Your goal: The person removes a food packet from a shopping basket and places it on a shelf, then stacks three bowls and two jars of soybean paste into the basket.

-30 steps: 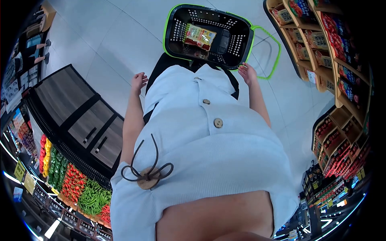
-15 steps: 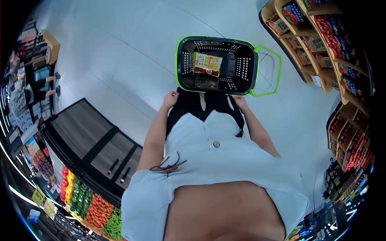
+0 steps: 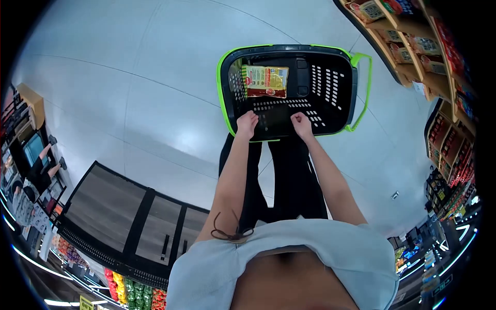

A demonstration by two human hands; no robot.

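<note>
As L hand [image 3: 247,124] & R hand [image 3: 301,125] sit curled over basket's [image 3: 351,98] near edge, hold unclear, best steer clear of pack [image 3: 266,81].

From over here I make out a pale blue top [image 3: 294,230], a dark cord bow [image 3: 233,236] and black trousers [image 3: 295,178].

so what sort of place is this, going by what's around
Most likely a supermarket: a shopping basket with a food packet in it, wooden shelves of packaged goods at the right, and what look like red, yellow and green peppers at lower left.
</note>
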